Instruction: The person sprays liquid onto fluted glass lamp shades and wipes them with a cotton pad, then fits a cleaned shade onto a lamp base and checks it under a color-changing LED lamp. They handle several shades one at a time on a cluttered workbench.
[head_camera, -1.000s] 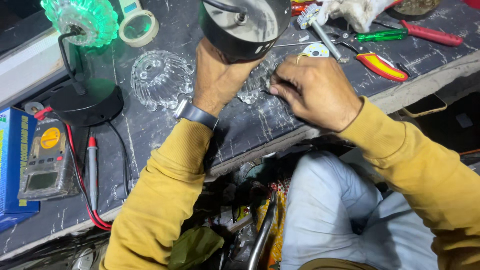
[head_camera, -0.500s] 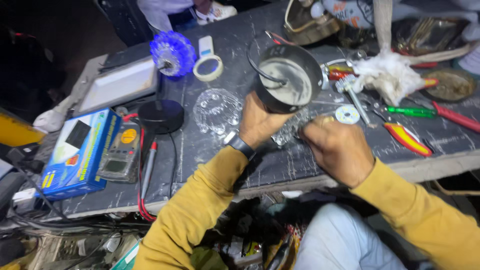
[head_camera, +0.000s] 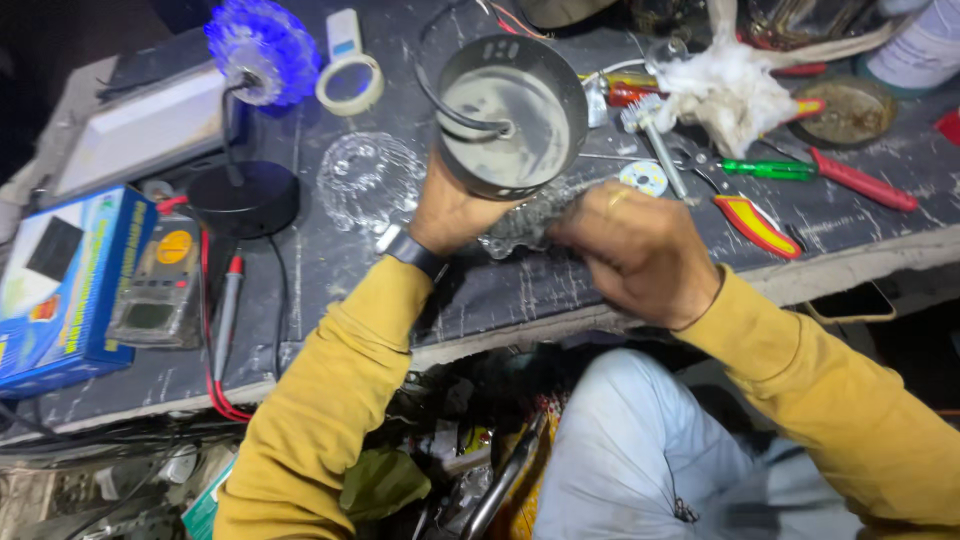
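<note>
Right now the left hand (head_camera: 450, 212) holds up a round black cup-shaped lamp part (head_camera: 510, 115), w/ its open side facing the camera and a pale inside. Its grip is closed tight on the bottom edge of that part, and a black wire loops across the opening. The lamp part sits above the dark worktop (head_camera: 520, 290), near the middle. The right hand (head_camera: 640, 250) is just beside it, fingers curled in on a clear glass piece (head_camera: 525, 225) that lies between both hands; its grip is shut on the glass, but I can't tell how tightly. A ring shows on one finger. Both arms wear yellow sleeves, and a dark watch is on the left wrist. To the left stands a small lamp w/ a black round base (head_camera: 243, 198) and a glowing blue glass top (head_camera: 262, 48). A clear glass shade (head_camera: 370, 182) lies next to it. Further left is a yellow-and-grey meter (head_camera: 158, 285) w/ red and black probes (head_camera: 228, 310), plus a blue box (head_camera: 60, 290). A roll of tape (head_camera: 349, 82) lies near the blue light. On the right lie a green screwdriver (head_camera: 765, 168), red-handled pliers (head_camera: 860, 180), a red-and-yellow tool (head_camera: 755, 225), and a white rag (head_camera: 725, 90).
</note>
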